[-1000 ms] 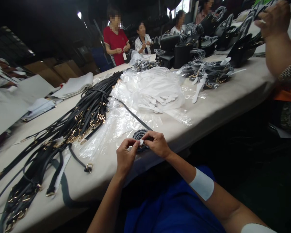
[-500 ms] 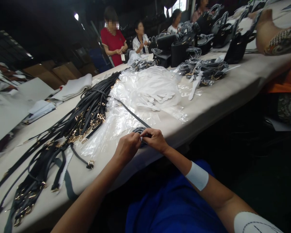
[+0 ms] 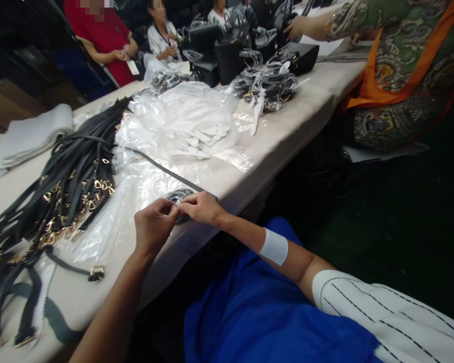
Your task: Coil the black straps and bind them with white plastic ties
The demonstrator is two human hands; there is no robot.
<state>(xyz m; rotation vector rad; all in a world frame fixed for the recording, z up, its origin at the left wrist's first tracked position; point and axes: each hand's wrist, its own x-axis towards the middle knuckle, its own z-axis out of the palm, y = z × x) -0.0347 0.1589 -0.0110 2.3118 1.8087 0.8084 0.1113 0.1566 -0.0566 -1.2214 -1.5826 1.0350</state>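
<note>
At the table's near edge, both my hands meet over a coiled dark strap (image 3: 179,194) that looks wrapped in clear plastic. My left hand (image 3: 157,222) is closed, thumb and fingertips pinching a small white strip (image 3: 178,202) on the coil. From the other side, my right hand (image 3: 201,206) also pinches at this strip, its fingers bent. The hands hide much of the coil and most of the strip. A single black strap (image 3: 166,171) runs over clear plastic bags (image 3: 136,194) toward my right hand.
A pile of black straps with gold clasps (image 3: 79,181) covers the table's left. White toothed strips (image 3: 200,138) lie in plastic beyond my hands. Wrapped strap coils (image 3: 265,83) and black handbags (image 3: 229,60) stand farther back. Co-workers stand around; one wears an orange apron (image 3: 378,96).
The view has swung right, so the table's contents sit farther left and a co-worker's patterned sleeve and orange apron show at right. My hands stay at the coil, fingertips still together.
</note>
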